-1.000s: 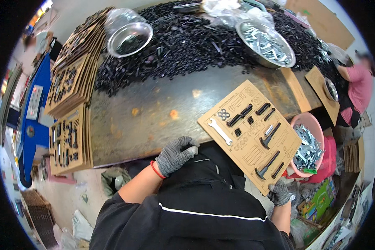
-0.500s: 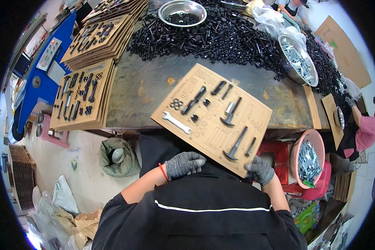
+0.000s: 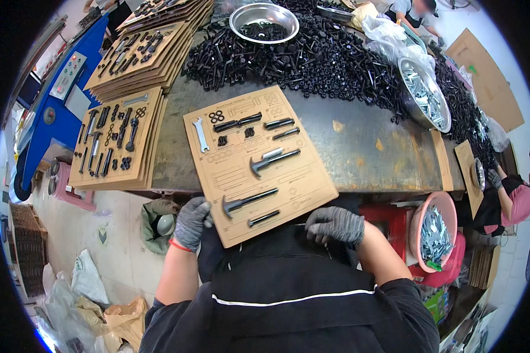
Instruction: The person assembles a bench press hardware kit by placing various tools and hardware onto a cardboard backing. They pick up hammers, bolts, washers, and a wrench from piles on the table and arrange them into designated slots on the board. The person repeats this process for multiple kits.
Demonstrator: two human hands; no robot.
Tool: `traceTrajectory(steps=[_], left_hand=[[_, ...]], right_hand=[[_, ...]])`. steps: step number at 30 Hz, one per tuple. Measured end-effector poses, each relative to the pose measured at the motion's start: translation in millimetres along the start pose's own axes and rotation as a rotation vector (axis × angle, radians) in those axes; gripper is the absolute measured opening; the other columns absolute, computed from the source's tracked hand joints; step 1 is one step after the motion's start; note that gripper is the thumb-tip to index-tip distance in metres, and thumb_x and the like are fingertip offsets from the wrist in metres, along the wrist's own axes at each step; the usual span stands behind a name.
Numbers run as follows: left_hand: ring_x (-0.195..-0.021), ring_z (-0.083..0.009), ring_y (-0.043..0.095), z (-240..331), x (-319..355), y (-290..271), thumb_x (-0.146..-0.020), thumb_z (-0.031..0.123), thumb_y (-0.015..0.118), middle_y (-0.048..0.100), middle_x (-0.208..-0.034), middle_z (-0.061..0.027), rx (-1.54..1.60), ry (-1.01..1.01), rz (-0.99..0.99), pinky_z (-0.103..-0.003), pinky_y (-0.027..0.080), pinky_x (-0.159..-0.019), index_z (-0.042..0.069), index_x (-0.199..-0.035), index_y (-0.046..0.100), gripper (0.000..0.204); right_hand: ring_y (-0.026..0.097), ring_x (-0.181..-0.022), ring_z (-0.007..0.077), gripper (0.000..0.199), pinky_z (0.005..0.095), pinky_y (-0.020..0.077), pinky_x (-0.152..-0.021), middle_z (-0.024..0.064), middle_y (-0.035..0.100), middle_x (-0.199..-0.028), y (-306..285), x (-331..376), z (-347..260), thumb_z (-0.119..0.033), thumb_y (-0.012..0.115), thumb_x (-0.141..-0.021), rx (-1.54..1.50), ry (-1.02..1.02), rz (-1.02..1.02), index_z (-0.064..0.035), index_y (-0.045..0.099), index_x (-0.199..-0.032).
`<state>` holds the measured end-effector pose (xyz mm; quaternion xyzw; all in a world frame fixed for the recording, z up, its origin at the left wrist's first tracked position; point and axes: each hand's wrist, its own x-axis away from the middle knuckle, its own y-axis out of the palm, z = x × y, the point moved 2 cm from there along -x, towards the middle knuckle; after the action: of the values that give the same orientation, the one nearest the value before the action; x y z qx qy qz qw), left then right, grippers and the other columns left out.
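A brown cardboard panel (image 3: pixel 229 170) lies tilted over the table's near edge, its lower part overhanging toward my body. Fixed on it are a silver open-end wrench (image 3: pixel 201 136), several small black rings (image 3: pixel 216 117), a long black bolt piece (image 3: pixel 237 123), and black T-headed bolts (image 3: pixel 250 202). My left hand (image 3: pixel 191 225), in a grey knitted glove, has its fingers curled at the panel's lower left edge. Just below the panel's right corner is my gloved right hand (image 3: pixel 337 226), fingers loosely bent and apart, holding nothing.
Stacked filled panels (image 3: pixel 118 141) stand at the table's left. A heap of black bolts and nuts (image 3: pixel 294 65) covers the back, beside a metal bowl (image 3: pixel 264 23). A pink basin (image 3: pixel 433 232) of silver parts is at right. Another person's gloved hand (image 3: pixel 496 179) shows far right.
The panel has turned clockwise and shifted left, bringing the wrench to its upper left. My left hand has moved left to its edge. My right hand has let go of the corner.
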<state>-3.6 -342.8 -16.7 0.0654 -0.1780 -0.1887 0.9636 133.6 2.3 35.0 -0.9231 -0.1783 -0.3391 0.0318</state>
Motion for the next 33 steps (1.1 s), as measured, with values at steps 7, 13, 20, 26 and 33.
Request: traceTrajectory(steps=[7, 13, 20, 26, 33], left_hand=[[-0.054, -0.0084, 0.051, 39, -16, -18, -0.091, 0.019, 0.062, 0.059, -0.066, -0.0007, -0.407, -0.084, 0.095, -0.023, 0.041, -0.05, -0.001, -0.087, 0.064, 0.02], [-0.066, -0.0107, 0.057, 48, -78, -54, -0.09, 0.017, 0.064, 0.065, -0.075, -0.0063, -0.507, 0.244, 0.533, -0.027, 0.047, -0.061, 0.0, -0.088, 0.064, 0.018], [-0.07, -0.0238, 0.062, 52, -145, -51, -0.087, 0.025, 0.066, 0.066, -0.079, -0.0116, -0.995, 0.269, 0.754, -0.034, 0.049, -0.068, 0.006, -0.091, 0.065, 0.019], [-0.073, -0.0293, 0.062, 37, -140, -56, -0.085, 0.031, 0.065, 0.065, -0.08, -0.0132, -0.935, 0.34, 0.766, -0.038, 0.049, -0.067, 0.01, -0.09, 0.066, 0.022], [-0.062, -0.0237, 0.059, 58, -134, -43, -0.084, 0.028, 0.069, 0.062, -0.071, -0.0097, -0.98, 0.294, 0.769, -0.036, 0.048, -0.062, 0.008, -0.088, 0.067, 0.021]], right_hand=[[0.062, -0.086, 0.0171, 0.027, 0.029, 0.0504, -0.08, 0.0074, 0.066, -0.093, -133, -50, -71, -0.012, 0.067, -0.085, 0.356, -0.282, 0.715, -0.0029, 0.062, -0.109], [0.051, -0.119, 0.0341, 0.054, 0.041, 0.0409, -0.103, 0.0178, 0.054, -0.127, -245, -146, -175, -0.028, 0.07, -0.079, 0.813, -0.361, 1.314, -0.0068, 0.054, -0.126], [0.059, -0.107, 0.0337, 0.041, 0.0413, 0.0476, -0.095, 0.0181, 0.06, -0.116, -300, -208, -241, -0.034, 0.072, -0.079, 0.968, -0.066, 1.331, -0.0081, 0.063, -0.109], [0.058, -0.095, 0.0321, 0.03, 0.0425, 0.048, -0.084, 0.0151, 0.063, -0.094, -270, -193, -243, -0.019, 0.073, -0.076, 0.858, -0.87, 1.408, -0.0062, 0.064, -0.102], [0.06, -0.102, 0.0325, 0.031, 0.0393, 0.0488, -0.092, 0.0171, 0.062, -0.105, -116, -238, -272, -0.025, 0.069, -0.081, 1.35, -0.39, 0.56, -0.0056, 0.066, -0.105]])
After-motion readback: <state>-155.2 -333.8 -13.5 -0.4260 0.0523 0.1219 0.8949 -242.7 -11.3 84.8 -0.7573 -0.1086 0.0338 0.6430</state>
